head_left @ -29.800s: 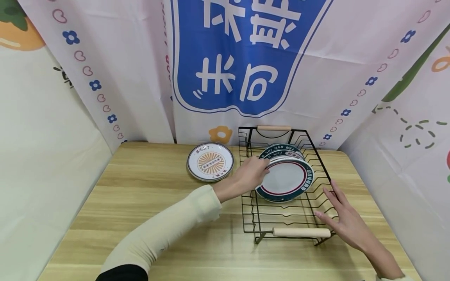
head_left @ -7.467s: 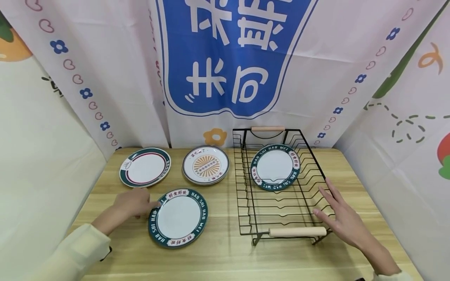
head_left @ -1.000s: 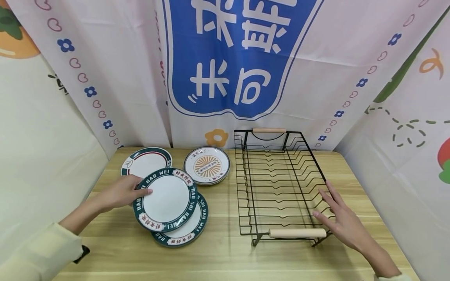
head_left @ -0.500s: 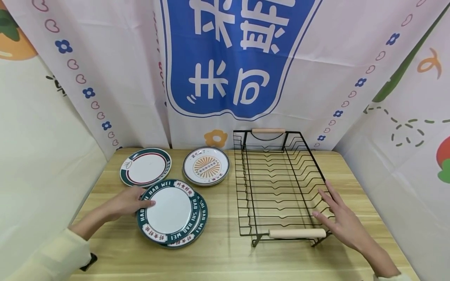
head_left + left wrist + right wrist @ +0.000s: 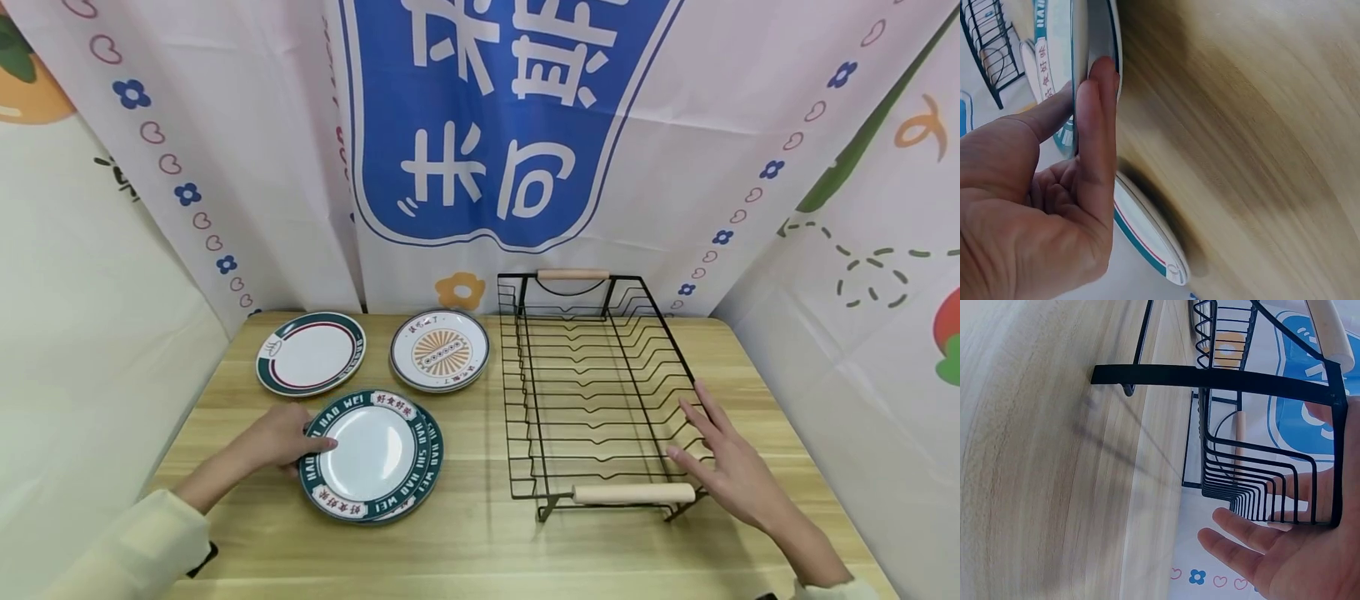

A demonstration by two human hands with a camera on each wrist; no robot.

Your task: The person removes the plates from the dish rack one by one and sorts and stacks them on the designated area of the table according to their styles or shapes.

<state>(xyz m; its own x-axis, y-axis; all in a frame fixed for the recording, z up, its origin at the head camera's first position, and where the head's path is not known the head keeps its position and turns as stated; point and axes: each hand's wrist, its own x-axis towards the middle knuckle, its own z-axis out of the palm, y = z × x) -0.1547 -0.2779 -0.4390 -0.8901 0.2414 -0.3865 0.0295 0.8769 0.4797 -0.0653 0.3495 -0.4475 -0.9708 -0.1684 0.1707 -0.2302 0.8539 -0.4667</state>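
Note:
My left hand [image 5: 281,437] pinches a green-rimmed plate [image 5: 367,454] at its left edge, thumb on top and fingers beneath. That plate overlaps a matching green-rimmed plate [image 5: 434,454], which shows only as a sliver along the right. The left wrist view has the fingers [image 5: 1096,144] between plate and wood, the plate's edge slightly raised on this side. My right hand [image 5: 727,471] rests at the front right corner of the black wire dish rack [image 5: 633,493], fingers spread and loosely extended. No plates stand in the rack.
A white plate with a green and red rim [image 5: 311,354] lies at the back left of the wooden table [image 5: 465,542]. Beside it is a small stack of plates with an orange sunburst [image 5: 442,350]. A printed cloth [image 5: 487,125] hangs behind the table.
Over the last second my left hand has lowered the plate onto the matching one. Earlier, several plates stood in the rack; they now lie on the table's left. The right hand stays put.

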